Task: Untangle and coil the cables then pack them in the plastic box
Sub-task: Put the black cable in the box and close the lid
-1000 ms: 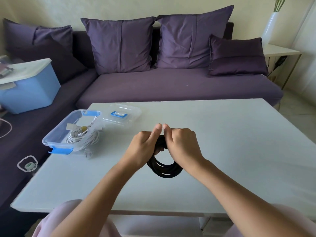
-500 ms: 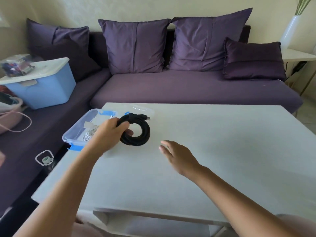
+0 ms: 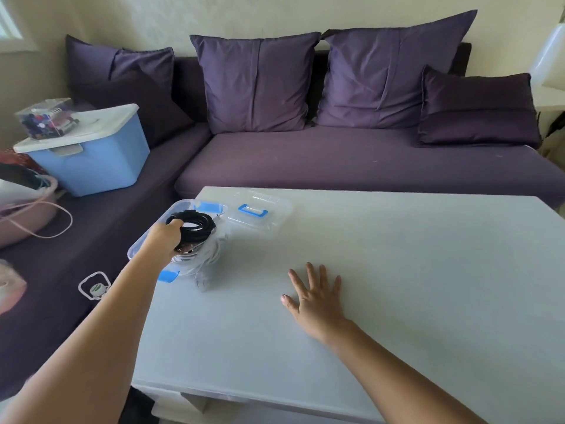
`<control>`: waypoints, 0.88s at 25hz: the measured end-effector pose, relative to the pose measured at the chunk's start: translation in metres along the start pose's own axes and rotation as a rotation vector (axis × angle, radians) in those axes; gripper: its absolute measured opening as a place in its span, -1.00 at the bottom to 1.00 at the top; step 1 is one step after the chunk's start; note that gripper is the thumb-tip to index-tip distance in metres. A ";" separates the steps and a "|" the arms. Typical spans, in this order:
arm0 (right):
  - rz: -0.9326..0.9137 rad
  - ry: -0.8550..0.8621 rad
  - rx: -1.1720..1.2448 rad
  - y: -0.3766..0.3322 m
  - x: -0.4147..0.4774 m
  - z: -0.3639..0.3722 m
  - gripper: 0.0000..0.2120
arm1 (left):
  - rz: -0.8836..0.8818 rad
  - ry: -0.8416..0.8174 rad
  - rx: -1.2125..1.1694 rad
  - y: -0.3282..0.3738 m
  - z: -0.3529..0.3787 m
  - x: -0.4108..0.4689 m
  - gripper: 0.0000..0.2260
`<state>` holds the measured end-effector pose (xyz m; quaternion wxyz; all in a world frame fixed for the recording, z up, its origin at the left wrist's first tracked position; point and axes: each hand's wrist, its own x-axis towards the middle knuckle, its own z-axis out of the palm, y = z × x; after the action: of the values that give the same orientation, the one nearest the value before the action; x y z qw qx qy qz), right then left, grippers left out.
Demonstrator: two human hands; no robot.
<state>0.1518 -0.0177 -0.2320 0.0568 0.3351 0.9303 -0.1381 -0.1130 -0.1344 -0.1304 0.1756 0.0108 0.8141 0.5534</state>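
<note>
The left hand reaches out over the clear plastic box, which sits at the left edge of the white tabletop. Its grip is closed round the near side of a coiled black cable, fingers curled through the loop. The coil lies roughly flat at the box's open top, above a bundle of white cable already inside. Whether the black coil rests on the white bundle or hangs just above it is hard to tell, as the hand hides the near part. A white plug from the white bundle spills over the box's near corner onto the tabletop. The box has 2 blue latches, 1 at its far end and 1 at its near end.

The box's clear lid, with a blue handle, lies on the tabletop just to the right of the box, touching or nearly touching it.

The right hand rests palm down on the tabletop, well apart from the box, fingers straight and spread, its grip holding nothing.

Behind the tabletop stands a purple sofa with purple cushions along its back. On the sofa's left section sits a blue storage bin with a white lid, and a small clear container of mixed items stands on that lid. A pink basket sits at the far left.
</note>
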 end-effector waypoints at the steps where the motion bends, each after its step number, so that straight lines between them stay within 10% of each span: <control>1: 0.010 -0.006 -0.004 -0.001 0.002 -0.001 -0.16 | 0.071 0.030 0.187 0.001 0.002 -0.002 -0.69; 8: 0.075 -0.046 0.088 -0.019 0.035 -0.025 -0.33 | 0.759 -0.040 0.827 -0.019 -0.013 -0.015 -0.69; 17: 0.078 -0.097 0.162 -0.063 0.117 -0.053 0.00 | 0.693 0.098 0.486 -0.019 -0.007 -0.007 -0.73; 22: 0.042 -0.100 0.117 -0.068 0.150 -0.052 -0.16 | 0.713 -0.067 0.826 -0.019 -0.003 0.011 -0.55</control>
<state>-0.0078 0.0384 -0.1967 0.0862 0.3500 0.9094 -0.2077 -0.1208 -0.1419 -0.1496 -0.0157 0.3718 0.9037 0.2120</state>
